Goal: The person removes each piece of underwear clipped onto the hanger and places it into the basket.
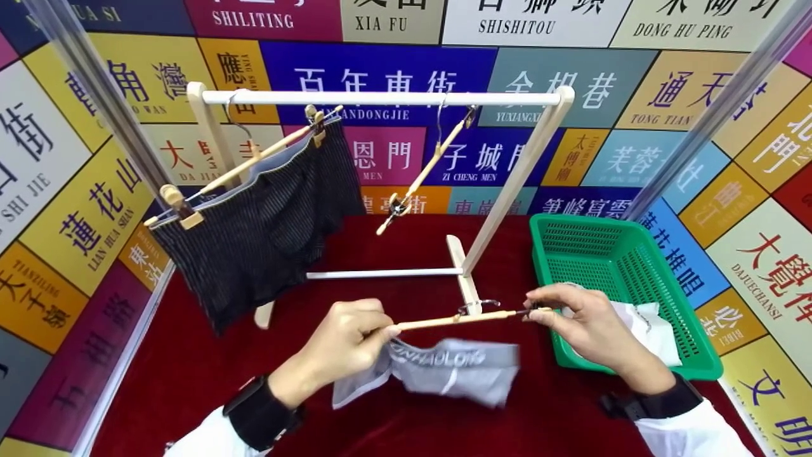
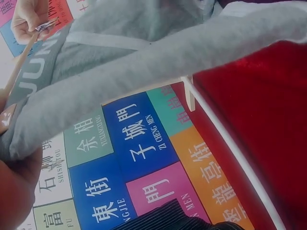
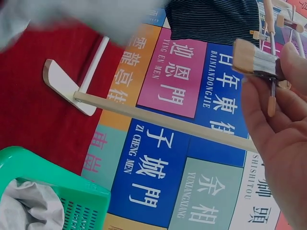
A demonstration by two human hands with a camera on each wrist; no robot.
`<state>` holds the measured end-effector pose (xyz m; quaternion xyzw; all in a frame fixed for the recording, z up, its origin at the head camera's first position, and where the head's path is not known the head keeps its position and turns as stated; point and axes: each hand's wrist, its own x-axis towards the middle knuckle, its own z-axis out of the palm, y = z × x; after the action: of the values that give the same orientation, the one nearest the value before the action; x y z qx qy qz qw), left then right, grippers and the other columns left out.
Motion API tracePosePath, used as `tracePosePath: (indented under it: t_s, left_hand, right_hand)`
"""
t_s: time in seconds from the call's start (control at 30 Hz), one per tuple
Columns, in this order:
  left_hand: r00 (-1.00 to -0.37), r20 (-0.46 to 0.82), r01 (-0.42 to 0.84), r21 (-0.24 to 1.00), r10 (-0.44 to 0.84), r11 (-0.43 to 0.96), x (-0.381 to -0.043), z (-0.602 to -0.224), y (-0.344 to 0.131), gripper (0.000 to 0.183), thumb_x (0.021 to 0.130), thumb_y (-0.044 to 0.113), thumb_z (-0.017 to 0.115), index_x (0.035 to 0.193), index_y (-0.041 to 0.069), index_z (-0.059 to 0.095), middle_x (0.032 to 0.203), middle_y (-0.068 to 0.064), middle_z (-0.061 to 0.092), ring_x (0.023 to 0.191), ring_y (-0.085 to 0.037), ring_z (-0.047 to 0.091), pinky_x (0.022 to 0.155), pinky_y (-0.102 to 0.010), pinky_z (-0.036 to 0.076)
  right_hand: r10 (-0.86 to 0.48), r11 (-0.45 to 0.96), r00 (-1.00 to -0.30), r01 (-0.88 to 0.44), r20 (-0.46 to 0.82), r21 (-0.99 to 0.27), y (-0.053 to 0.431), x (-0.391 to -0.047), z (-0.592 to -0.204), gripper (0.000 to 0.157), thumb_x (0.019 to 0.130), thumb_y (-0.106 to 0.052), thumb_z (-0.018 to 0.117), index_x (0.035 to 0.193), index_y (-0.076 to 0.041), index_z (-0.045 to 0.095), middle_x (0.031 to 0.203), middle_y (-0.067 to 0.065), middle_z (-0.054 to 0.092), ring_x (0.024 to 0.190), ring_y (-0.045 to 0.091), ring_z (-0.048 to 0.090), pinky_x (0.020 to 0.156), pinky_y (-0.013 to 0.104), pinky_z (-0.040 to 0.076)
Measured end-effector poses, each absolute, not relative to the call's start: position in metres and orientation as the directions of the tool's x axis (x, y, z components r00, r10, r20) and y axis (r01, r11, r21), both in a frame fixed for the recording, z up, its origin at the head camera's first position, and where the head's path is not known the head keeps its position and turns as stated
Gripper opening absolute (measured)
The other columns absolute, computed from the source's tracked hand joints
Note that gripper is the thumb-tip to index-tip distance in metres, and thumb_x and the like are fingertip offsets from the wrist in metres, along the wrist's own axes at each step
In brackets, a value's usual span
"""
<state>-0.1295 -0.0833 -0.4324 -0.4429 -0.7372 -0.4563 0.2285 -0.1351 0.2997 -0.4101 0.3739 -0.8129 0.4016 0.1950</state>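
A: Holding what, and how?

B: Pinching the left end of a wooden hanger [image 1: 438, 322] with the left hand [image 1: 355, 339], seemingly together with a corner of the grey garment [image 1: 453, 371]; gripping the clip [image 3: 247, 56] at the other end with the right hand [image 1: 587, 324], closed between thumb and fingers.

A: And the garment?

B: Dangling under the hanger, between the hands, in front of the rack [image 1: 380, 98]; apart from the clip at the right corner.

A: Likely to go wrong?

B: Could slip at the left, if pinched by too little cloth; could swing clear of the clip or get caught crooked, owing to the loose right end; could even knock the hook [image 1: 490, 301] against the rack's foot [image 1: 468, 291], judging by the overlap in the head view.

A: Hard to make out?

B: Any clip at the left end, covered by fingers and cloth; bite or gape of the right clip, impossible to tell; free edge of the garment, blurred in the head view; bulk of the pale cloth [image 1: 660, 333] in the green basket [image 1: 707, 368], partly behind the right hand.
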Motion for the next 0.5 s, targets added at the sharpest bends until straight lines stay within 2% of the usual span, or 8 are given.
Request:
tracePosePath:
  t_s: [0.17, 0.3, 0.4, 0.5]
  left_hand:
    - [-0.496, 0.748, 0.866, 0.461, 0.442, 0.192, -0.1311, -0.4326, -0.0812, 0.019, 0.088, -0.005, 0.078, 0.072, 0.003, 0.071, 0.066, -0.001, 0.056, 0.059, -0.007, 0.049, 0.051, -0.016, 0.042]
    - [-0.493, 0.751, 0.869, 0.456, 0.439, 0.194, -0.1318, -0.4335, -0.0798, 0.02, 0.088, -0.005, 0.078, 0.071, 0.003, 0.071, 0.065, 0.0, 0.056, 0.058, -0.007, 0.048, 0.05, -0.015, 0.041]
    - [-0.49, 0.75, 0.87, 0.449, 0.444, 0.202, -0.1321, -0.434, -0.0787, 0.021, 0.088, -0.005, 0.078, 0.07, 0.003, 0.07, 0.065, 0.0, 0.055, 0.058, -0.006, 0.048, 0.05, -0.016, 0.041]
    - [-0.488, 0.748, 0.872, 0.442, 0.451, 0.21, -0.1317, -0.4343, -0.0775, 0.021, 0.088, -0.004, 0.078, 0.07, 0.003, 0.07, 0.065, 0.0, 0.056, 0.058, -0.007, 0.048, 0.051, -0.016, 0.042]
  right_hand:
    - [-0.439, 0.408, -0.693, -0.721, 0.573, -0.56, 0.2989, -0.1331, -0.4086, 0.048, 0.078, 0.023, 0.077, 0.121, 0.002, 0.072, 0.107, 0.014, 0.075, 0.096, 0.007, 0.07, 0.076, 0.013, 0.053]
    - [-0.454, 0.444, -0.703, -0.711, 0.547, -0.545, 0.2978, -0.1312, -0.4061, 0.061, 0.079, 0.016, 0.081, 0.136, 0.001, 0.065, 0.124, 0.01, 0.071, 0.107, 0.011, 0.067, 0.088, 0.016, 0.053]
    - [-0.465, 0.474, -0.687, -0.726, 0.559, -0.498, 0.2955, -0.1302, -0.4043, 0.07, 0.077, 0.011, 0.085, 0.141, -0.002, 0.062, 0.135, 0.01, 0.066, 0.117, 0.013, 0.062, 0.096, 0.017, 0.048]
    - [-0.496, 0.468, -0.63, -0.774, 0.598, -0.426, 0.2908, -0.1315, -0.403, 0.07, 0.074, 0.005, 0.089, 0.139, -0.003, 0.065, 0.14, 0.013, 0.064, 0.127, 0.02, 0.059, 0.107, 0.02, 0.042]
